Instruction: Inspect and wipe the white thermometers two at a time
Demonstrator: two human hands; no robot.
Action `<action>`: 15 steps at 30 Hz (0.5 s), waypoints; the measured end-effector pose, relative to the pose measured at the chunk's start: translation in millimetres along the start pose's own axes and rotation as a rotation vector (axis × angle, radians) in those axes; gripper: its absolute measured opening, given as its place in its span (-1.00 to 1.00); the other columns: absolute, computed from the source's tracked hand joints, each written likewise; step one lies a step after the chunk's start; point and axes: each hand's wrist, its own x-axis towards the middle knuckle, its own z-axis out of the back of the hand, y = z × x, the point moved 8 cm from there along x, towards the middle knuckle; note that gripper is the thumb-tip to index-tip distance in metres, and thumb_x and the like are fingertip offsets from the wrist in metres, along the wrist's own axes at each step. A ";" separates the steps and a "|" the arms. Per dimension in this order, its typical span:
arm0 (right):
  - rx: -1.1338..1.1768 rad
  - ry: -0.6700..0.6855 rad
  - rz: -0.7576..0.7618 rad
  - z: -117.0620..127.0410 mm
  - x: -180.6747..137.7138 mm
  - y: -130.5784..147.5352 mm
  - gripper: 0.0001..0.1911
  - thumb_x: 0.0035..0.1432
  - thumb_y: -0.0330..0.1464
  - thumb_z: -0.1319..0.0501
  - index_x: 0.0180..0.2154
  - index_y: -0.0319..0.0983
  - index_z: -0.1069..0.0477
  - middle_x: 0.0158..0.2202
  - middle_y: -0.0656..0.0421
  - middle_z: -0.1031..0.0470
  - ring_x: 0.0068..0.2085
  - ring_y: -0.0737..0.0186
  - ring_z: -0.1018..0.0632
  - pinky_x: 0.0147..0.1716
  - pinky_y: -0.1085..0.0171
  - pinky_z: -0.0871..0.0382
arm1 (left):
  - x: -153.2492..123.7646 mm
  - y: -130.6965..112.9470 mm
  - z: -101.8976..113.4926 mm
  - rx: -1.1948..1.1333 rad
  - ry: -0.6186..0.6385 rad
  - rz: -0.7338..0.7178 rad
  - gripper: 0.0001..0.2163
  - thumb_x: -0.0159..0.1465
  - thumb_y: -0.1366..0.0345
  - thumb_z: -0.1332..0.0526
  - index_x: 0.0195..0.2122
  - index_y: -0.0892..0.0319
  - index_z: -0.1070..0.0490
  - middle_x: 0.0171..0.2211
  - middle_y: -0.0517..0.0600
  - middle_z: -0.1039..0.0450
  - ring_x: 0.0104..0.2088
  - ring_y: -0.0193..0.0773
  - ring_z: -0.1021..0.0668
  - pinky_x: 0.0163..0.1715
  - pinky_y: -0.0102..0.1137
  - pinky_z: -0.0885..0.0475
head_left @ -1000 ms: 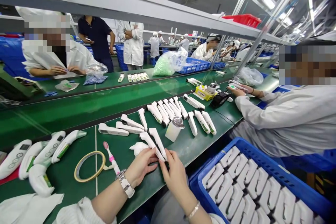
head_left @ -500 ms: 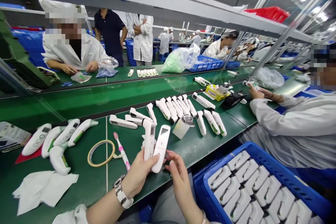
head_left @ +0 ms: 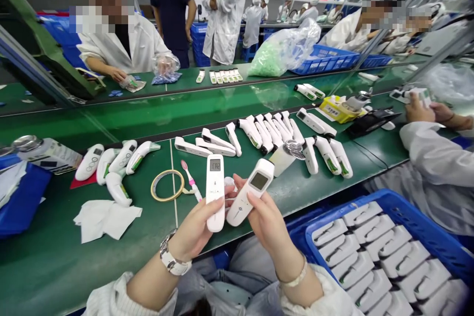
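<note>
My left hand point(head_left: 192, 227) is closed round a white handheld thermometer point(head_left: 215, 182), held upright with digits lit on its small screen. In my right hand point(head_left: 268, 219) is a second white thermometer point(head_left: 249, 195), tilted to the right, its screen dark grey. Both are held side by side above the bench edge, screens facing me. Just past them stand a bottle with a metal pump top point(head_left: 287, 158) and, to the left, a pink and white toothbrush point(head_left: 191, 181). Several more white thermometers point(head_left: 262, 133) lie in rows behind.
A roll of tape point(head_left: 167, 185), crumpled white tissue point(head_left: 107, 219) and several larger white devices point(head_left: 116, 185) lie to the left. A blue crate point(head_left: 311, 256) of thermometers stands at my lower right. Co-workers sit across and at right; a yellow tray point(head_left: 338, 110) stands further back.
The two thermometers were together in my left hand; my right hand has taken one and holds it apart. The view has shifted, showing the left thermometer's lit screen.
</note>
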 end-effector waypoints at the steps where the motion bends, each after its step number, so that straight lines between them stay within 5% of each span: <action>1: 0.012 0.014 -0.002 -1.7 -2.0 2.1 -0.60 0.03 -0.25 -0.29 -0.06 -0.20 -0.41 0.05 0.05 -0.42 0.10 0.01 -0.40 0.14 -0.01 -0.15 | -2.8 -2.6 2.5 0.001 -0.004 -0.007 -0.69 0.21 0.27 -0.20 -0.03 0.21 -0.43 0.00 0.12 -0.41 0.02 -0.06 -0.42 0.02 -0.25 -0.29; 8: 0.117 0.062 -0.026 -21.8 -20.6 12.6 -0.54 0.15 -0.03 -0.10 0.01 -0.14 -0.32 -0.01 0.05 -0.48 0.01 -0.01 -0.48 -0.07 -0.03 -0.40 | -28.7 8.4 -16.4 0.076 0.117 0.209 -0.71 0.09 0.37 -0.33 -0.13 0.18 -0.44 -0.23 0.08 -0.51 -0.29 -0.25 -0.54 -0.31 -0.43 -0.38; 15: -0.031 0.028 -0.163 -25.7 -33.2 -5.0 -0.33 0.04 0.18 -0.01 -0.15 -0.22 -0.44 -0.26 0.02 -0.58 -0.17 -0.10 -0.57 -0.28 0.01 -0.50 | -38.4 12.6 -24.7 0.166 0.236 0.204 -0.76 0.08 0.39 -0.33 -0.19 0.16 -0.48 -0.40 -0.03 -0.47 -0.45 -0.41 -0.45 -0.44 -0.53 -0.34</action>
